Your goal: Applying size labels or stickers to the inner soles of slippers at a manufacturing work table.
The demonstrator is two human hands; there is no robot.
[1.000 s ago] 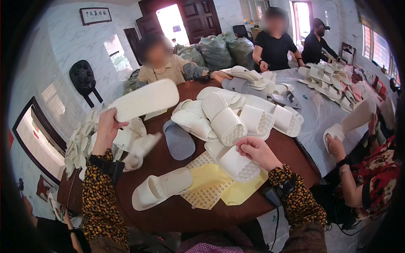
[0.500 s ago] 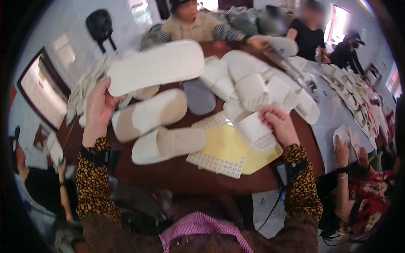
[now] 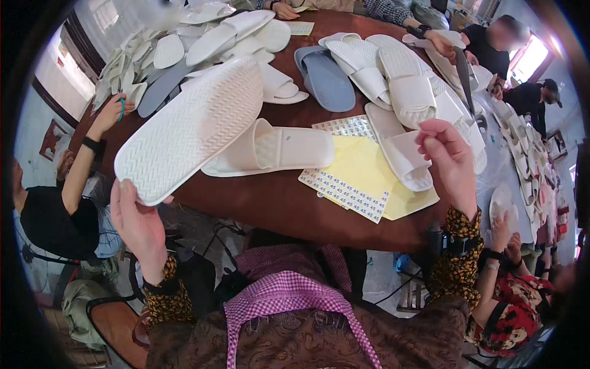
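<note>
My left hand (image 3: 138, 224) grips one end of a white slipper (image 3: 190, 132) between thumb and fingers, its zigzag-patterned sole turned up toward me. My right hand (image 3: 452, 160) is raised beside a white slipper (image 3: 405, 154) at the right, thumb and fingertips pinched together. Whatever it may hold is too small to make out. Between my hands another white slipper (image 3: 301, 147) lies on its sole, partly covered by the held one. Sheets of small printed stickers (image 3: 347, 194) and yellow paper (image 3: 362, 163) are beside it.
White slippers (image 3: 412, 98) and a grey-blue slipper (image 3: 326, 80) lie farther back on the brown table (image 3: 258, 212). A slipper heap (image 3: 138, 61) fills the far left. Co-workers' hands reach in at the left (image 3: 114, 114), the far side and the right (image 3: 501, 230).
My view has tilted down, so the table sits higher in the picture. The slipper in my left hand has come nearer to me and slants more steeply. My right hand stays pinched.
</note>
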